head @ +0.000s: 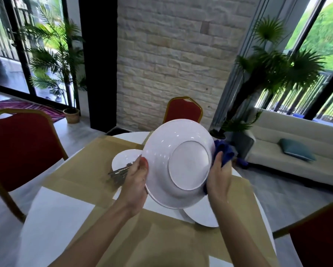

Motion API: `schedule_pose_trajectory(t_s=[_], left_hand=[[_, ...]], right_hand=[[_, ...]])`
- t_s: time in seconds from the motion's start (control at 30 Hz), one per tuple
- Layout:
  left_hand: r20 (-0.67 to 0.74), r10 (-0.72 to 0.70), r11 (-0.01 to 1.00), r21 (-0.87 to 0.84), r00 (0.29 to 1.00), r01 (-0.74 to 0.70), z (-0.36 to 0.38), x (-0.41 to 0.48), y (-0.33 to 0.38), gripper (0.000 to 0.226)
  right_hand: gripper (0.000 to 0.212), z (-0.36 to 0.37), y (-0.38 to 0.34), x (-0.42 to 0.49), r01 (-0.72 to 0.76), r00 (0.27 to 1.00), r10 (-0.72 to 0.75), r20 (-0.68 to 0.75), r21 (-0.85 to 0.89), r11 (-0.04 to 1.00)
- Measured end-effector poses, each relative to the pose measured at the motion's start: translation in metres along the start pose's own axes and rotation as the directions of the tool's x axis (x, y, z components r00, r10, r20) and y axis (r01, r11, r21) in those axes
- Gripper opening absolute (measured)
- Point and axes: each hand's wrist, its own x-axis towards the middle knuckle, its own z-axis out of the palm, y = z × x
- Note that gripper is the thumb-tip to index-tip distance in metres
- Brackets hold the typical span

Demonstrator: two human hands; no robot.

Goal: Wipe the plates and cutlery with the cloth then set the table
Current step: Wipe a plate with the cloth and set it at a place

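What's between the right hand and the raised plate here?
The blue cloth, bunched between the right hand and the right rim of the white plate; the left hand grips the opposite rim. Head view.

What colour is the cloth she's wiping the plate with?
Dark blue; the cloth shows bunched behind the white plate in the head view.
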Motion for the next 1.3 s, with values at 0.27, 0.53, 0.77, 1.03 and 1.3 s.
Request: schedule_pose_trajectory(t_s=[0.27, 0.53, 0.77, 1.03, 1.3], left_hand=[[-0.118, -0.168, 0.964, -0.227, 0.979, 0.138, 0.002, 0.011, -0.004, 0.047], [0.043, -0.091, 0.996, 0.011, 0.995, 0.09, -0.012, -0.013, -0.027, 0.041], [0.187, 0.016, 0.888, 0.45, 0.982, -0.1, -0.032, -0.017, -0.041, 0.035], [0.473, -0.292, 0.265, 0.875, 0.832, -0.404, -0.086, -0.026, -0.108, 0.039], [-0.138, -0.062, 0.426, 0.892, 0.988, 0.151, -0.128, -0.025, -0.147, 0.08]], right_hand=[[0.065, 0.007, 0.076, -0.07, 0.789, 0.613, -0.669, 0.42, -0.36, 0.497], [0.05, 0.039, 0.034, -0.014, 0.456, 0.846, -0.278, 0.455, -0.346, 0.82], [0.081, 0.027, 0.058, -0.042, -0.882, 0.389, 0.749, 0.537, -0.016, 0.471], [0.037, -0.002, 0.09, -0.045, -0.929, 0.289, 0.795, 0.533, -0.045, 0.368], [0.019, -0.016, 0.145, -0.051, -0.853, 0.371, 0.815, 0.446, -0.183, 0.488]])
